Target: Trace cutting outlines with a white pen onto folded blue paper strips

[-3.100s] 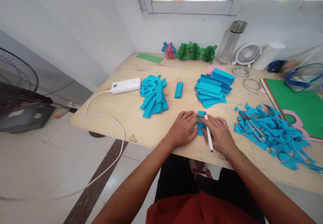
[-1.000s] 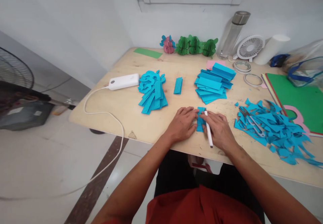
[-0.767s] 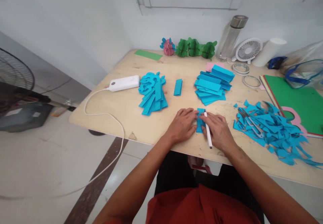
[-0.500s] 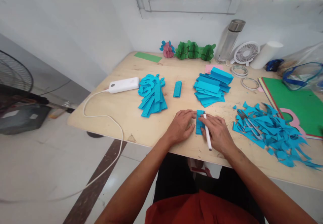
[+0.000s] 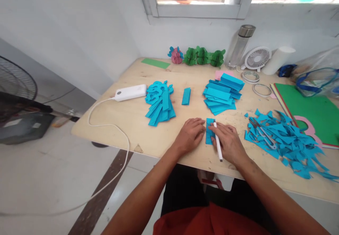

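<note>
In my right hand [image 5: 230, 142] is a white marker [image 5: 218, 144] with a dark end, slanting across the fingers. That hand's fingertips also press on a folded blue paper strip [image 5: 209, 136], which lies upright before me near the table's front edge. Beside the strip's left edge rests my left hand [image 5: 190, 134], palm down on the table, fingers bent loosely and holding nothing. Another folded blue strip [image 5: 186, 96] lies farther back. A stack of folded blue strips [image 5: 221, 95] sits beyond my right hand.
Cut blue shapes [image 5: 159, 102] and a white power bank [image 5: 130, 92] with a cable lie left. Scissors [image 5: 265, 134] rest on blue scraps [image 5: 296, 150] at right. Behind stand green paper ornaments [image 5: 202, 56], a bottle [image 5: 239, 47], a small fan [image 5: 256, 58] and tape rolls [image 5: 250, 76].
My left thumb has drawn in toward the fingers. The right hand keeps the marker and stays on the strip. The view has tilted slightly, so everything appears a little lower.
</note>
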Tool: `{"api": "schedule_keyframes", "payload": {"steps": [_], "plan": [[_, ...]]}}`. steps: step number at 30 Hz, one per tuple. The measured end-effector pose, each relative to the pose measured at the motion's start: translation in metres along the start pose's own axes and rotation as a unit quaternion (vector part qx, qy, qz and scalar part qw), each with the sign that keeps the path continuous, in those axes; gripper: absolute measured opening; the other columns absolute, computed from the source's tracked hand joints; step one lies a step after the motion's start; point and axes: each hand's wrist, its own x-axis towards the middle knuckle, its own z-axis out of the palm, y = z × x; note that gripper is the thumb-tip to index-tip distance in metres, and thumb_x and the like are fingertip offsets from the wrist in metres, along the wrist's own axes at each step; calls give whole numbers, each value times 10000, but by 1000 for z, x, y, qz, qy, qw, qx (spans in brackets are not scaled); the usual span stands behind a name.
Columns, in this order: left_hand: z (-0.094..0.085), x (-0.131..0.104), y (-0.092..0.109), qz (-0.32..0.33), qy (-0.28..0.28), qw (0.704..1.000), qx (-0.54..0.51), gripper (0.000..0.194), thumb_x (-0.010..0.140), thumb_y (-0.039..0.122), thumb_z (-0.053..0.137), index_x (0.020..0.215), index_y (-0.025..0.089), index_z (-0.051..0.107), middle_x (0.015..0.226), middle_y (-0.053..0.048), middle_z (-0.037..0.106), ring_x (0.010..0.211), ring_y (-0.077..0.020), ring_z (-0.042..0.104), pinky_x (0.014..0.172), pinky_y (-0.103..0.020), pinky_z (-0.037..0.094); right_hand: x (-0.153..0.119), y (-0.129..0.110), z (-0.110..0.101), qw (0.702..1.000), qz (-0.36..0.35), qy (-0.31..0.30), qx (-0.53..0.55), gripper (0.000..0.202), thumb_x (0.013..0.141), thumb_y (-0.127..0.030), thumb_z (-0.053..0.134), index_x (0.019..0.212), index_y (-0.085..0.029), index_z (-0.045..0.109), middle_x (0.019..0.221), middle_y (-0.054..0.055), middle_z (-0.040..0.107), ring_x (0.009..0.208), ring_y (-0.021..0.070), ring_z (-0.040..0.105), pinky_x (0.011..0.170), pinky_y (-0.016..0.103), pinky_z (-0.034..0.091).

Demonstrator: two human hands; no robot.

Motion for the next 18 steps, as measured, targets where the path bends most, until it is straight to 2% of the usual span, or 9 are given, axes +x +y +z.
{"api": "schedule_keyframes", "payload": {"steps": [14, 18], "plan": [[-2, 0, 6, -1, -24, 998, 50, 199, 883, 142, 472, 963, 199, 645, 1280, -83, 627, 1245, -241, 532, 1069, -470, 416, 0, -2, -1, 1000, 3, 8, 2, 435, 910, -185, 484, 1342, -223, 522, 1283, 123, 641, 1224, 270, 561, 963, 459, 379], [-2, -1, 7, -13, -27, 999, 42, 214, 880, 219, 526, 1071, 185, 615, 1316, -93, 601, 1281, -256, 501, 1096, -475, 389, -1, -1, 0, 1000, 1, 10, 3, 436, 897, -184, 497, 1330, -217, 531, 1277, 125, 643, 1219, 276, 563, 965, 463, 377]]}}
